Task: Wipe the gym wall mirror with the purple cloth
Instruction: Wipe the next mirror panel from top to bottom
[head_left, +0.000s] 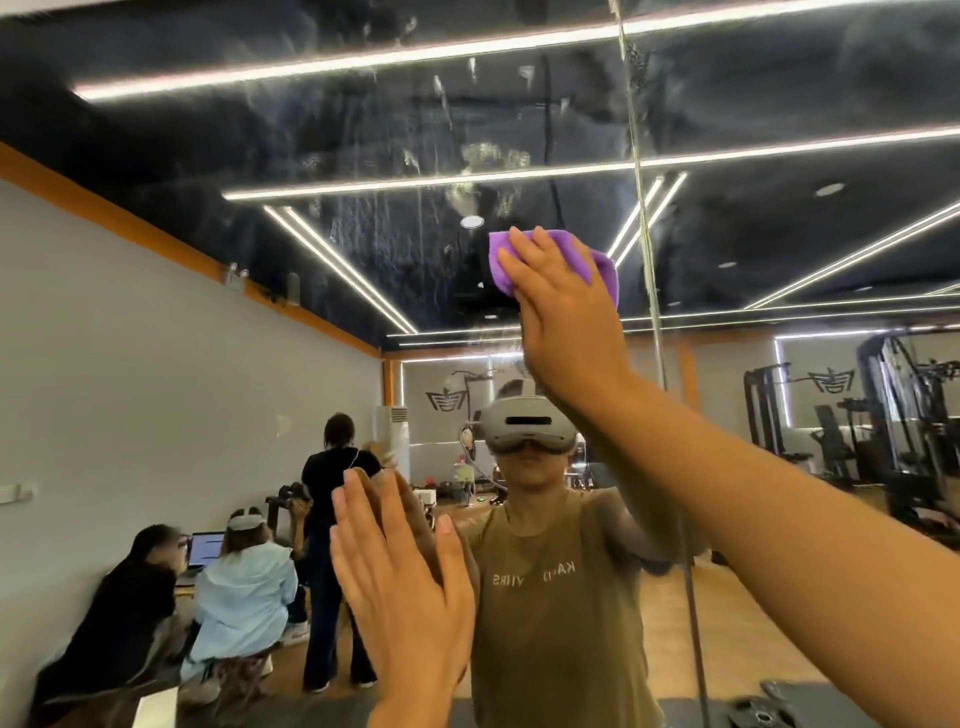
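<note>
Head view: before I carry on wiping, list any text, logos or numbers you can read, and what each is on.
"KA" and, further along, what looks like "YIIRS": reflected shirt, mirror-reversed, middle letters too faint to read.
Wall emblems and: logo shapes only, no readable letters.
Laptop screen: too small and blurred to read.
Purple cloth: no text.

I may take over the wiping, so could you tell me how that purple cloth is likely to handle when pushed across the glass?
The purple cloth looks soft and floppy: its edges fold around the right hand. It probably slides easily but may bunch under a flat palm.
</note>
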